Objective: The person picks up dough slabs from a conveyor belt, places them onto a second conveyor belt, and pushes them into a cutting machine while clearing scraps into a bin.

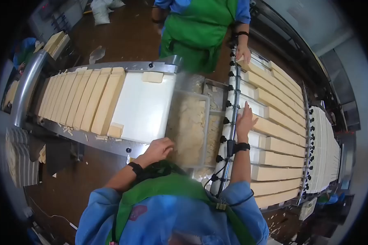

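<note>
My left hand is over the near right corner of the left conveyor, its fingers curled; what they hold, if anything, is hidden. My right hand has its fingers spread at the left end of a long pale block on the right-hand machine. More long blocks lie side by side there in lanes with white gaps. On the left conveyor stands a row of upright pale slabs, with one small piece at the near end and another at the far edge.
Between the conveyors sits a clear bin full of pale scraps. A rail with black knobs edges the right machine. Across from me a person in a green apron touches a block end with one hand. Stacked trays stand at the left.
</note>
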`<state>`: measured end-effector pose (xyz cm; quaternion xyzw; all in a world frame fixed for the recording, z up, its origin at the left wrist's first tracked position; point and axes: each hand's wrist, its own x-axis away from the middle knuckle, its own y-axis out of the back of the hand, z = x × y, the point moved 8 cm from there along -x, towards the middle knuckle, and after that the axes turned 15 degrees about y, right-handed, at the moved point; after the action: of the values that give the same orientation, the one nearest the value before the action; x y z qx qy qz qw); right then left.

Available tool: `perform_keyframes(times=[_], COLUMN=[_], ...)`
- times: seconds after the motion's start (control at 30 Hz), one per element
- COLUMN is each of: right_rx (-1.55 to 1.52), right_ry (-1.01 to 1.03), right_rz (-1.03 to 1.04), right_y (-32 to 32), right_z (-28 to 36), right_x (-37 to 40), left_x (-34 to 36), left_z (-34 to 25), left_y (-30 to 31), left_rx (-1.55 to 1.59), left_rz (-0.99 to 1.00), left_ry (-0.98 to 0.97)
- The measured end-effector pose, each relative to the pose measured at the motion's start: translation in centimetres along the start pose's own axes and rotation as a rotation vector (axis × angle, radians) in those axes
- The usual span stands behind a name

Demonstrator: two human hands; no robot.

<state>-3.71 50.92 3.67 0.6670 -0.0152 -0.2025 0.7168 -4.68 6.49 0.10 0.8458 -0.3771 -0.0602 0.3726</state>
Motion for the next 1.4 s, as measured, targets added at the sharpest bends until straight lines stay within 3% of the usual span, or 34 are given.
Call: perform_keyframes(times=[0.07, 0.1, 0.17, 0.23, 0.3, 0.33, 0.37, 0.4, 0.43, 0.47, 0.5, 0.6, 0.67, 0.8, 0.97, 1.17, 1.4], right_rx=[0.115, 0.169, 0.279, 0.339, 0.359, 0.339, 0.226, 0.116, -0.118, -0.216, -0.325, -0.653, -0.652, -0.600, -0.320, -0.242, -0.027], right_ry=[-0.021, 0.007, 0.084, -0.037, -0.011, 0.037, 0.108, 0.167, 0.413, 0.560, 0.636, 0.799, 0.876, 0.918, 0.825, 0.760, 0.891], right_rz=[0.043, 0.080, 0.053, 0.170, -0.001, -0.002, -0.057, -0.108, -0.231, -0.307, -0.241, -0.066, 0.015, 0.037, 0.119, 0.070, 0.168], right_y=[-1.0, 0.2, -2.1, -0.4, 0.0, 0.1, 1.7, 2.3, 1.7, 0.4, -1.2, -4.9, -8.7, -13.9, -17.8, -17.4, -17.8], right_z=[-0.4, -2.6, -1.8, 0.3, 3.3, 6.7, 11.5, 15.4, 20.2, 24.9, 30.0, 44.2, 50.6, 59.5, 63.2, 63.9, 63.8], right_x=[0.3, 0.6, 0.0, 0.2, -1.5, -3.4, -4.6, -5.5, -7.1, -7.7, -8.6, -11.1, -13.5, -17.8, -19.4, -19.1, -19.6], left_x=[1.5, 1.6, 3.6, 5.8, 9.6, 11.1, 12.0, 13.3, 14.5, 15.0, 15.2, 14.8, 13.2, 12.2, 11.9, 11.5, 10.6], left_z=[0.2, -0.3, 1.5, 5.0, 8.4, 12.2, 13.9, 16.1, 17.9, 19.4, 20.5, 23.3, 22.7, 22.6, 22.7, 22.7, 21.8], left_y=[3.3, 2.2, 8.3, 10.0, 13.7, 13.3, 13.7, 14.0, 14.4, 14.6, 15.1, 16.0, 17.2, 18.3, 18.7, 18.2, 18.5], left_rx=[0.124, 0.195, 0.139, 0.133, -0.017, -0.029, -0.034, -0.030, -0.028, -0.041, -0.040, 0.181, 0.151, 0.158, 0.189, 0.152, 0.157], left_rz=[-0.176, -0.174, -0.589, -0.714, -1.094, -1.117, -1.145, -1.180, -1.203, -1.170, -1.180, -1.178, -1.117, -1.022, -0.946, -0.909, -0.863], left_ry=[0.030, 0.045, 0.012, 0.146, 0.500, 0.699, 0.730, 0.900, 1.064, 1.161, 1.164, 1.006, 0.922, 1.001, 1.003, 1.007, 0.982])
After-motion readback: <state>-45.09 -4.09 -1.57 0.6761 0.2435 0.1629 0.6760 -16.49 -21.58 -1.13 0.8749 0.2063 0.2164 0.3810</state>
